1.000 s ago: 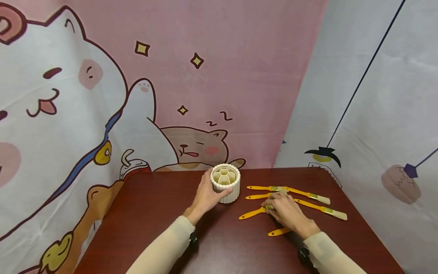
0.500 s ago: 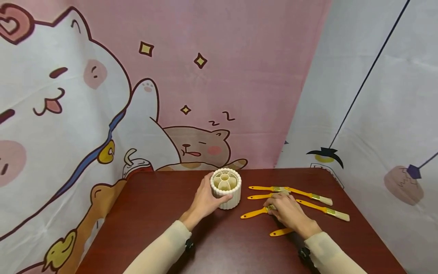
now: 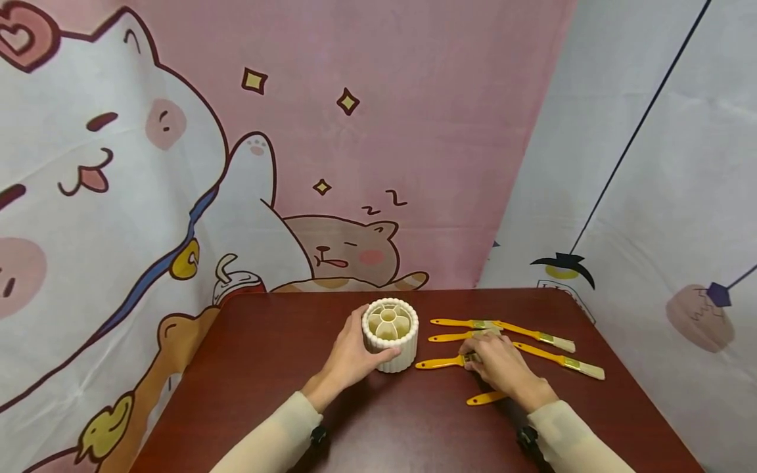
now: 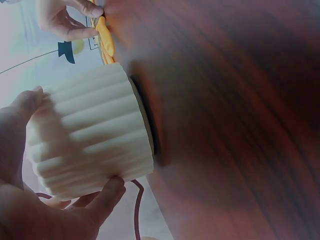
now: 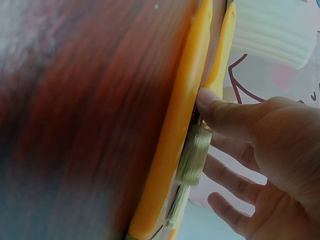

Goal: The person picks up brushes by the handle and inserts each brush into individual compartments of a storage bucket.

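Cup (image 3: 391,336) position has shifted away from the far edge of the tabletop (image 3: 266,355) against the frame half a second earlier; the handle of the gripped brush (image 3: 440,363) has swung the same way as its free end moved toward that edge. Left hand (image 3: 349,355) holds the cup, fingers spread round its left wall and thumb across the side facing the person; cavity facing up. Whether the cup's base touches the tabletop cannot be confirmed. Right hand (image 3: 503,364) pinches the brush near its metal band, thumb and finger parted only by the brush's thickness, remaining fingers loosely bent. Key relation: the brush lies right of the tabletop's middle, long axis roughly parallel to the far edge, handle pointing from the pinch toward the left edge, its end just beside the cup. Bristles lie on the opposite side of the pinch. Cup is to the left of the right hand. Other brushes (image 3: 582,368), five counted, lie toward the right edge; one handle runs partly beneath the right hand.
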Demonstrator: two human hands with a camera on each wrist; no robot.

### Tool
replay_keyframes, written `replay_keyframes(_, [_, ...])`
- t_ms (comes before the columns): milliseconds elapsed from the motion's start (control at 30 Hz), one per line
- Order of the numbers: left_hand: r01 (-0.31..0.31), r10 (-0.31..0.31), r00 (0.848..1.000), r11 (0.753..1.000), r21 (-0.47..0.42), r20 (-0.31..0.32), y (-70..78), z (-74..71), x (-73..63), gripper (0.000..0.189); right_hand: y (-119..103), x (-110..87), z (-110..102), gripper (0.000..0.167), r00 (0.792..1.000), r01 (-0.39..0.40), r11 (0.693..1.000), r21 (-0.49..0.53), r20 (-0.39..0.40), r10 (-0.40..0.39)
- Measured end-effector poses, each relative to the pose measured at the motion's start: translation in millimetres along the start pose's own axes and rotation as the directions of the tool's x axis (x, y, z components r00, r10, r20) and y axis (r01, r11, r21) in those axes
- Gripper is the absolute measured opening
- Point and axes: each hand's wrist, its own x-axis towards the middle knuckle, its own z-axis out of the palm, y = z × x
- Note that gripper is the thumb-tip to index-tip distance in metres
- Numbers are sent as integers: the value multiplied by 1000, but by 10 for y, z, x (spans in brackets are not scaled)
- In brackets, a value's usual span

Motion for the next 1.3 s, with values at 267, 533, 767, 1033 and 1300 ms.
replay_keyframes(267, [-15,15,1000,1000,1,-6,-1,-11,-125,121,10,-12,14,20,999,16,1000,12,-34,-15])
replay_keyframes(533, [-32,32,999,999,4,1,-19,-34,-205,121,18,-3,48,20,997,40,999,6,-69,-40])
replay_keyframes(767, [-21,21,1000,1000,4,15,-11,-50,-271,122,15,-4,56,20,997,37,999,11,-68,-37])
replay_keyframes(1033, [-11,11,1000,1000,-5,30,14,-49,-327,122,37,-19,48,25,991,61,998,13,-121,-59])
replay_keyframes(1300, [-19,19,1000,1000,-8,23,40,-56,-355,122,73,-8,11,27,991,52,999,11,-127,-50])
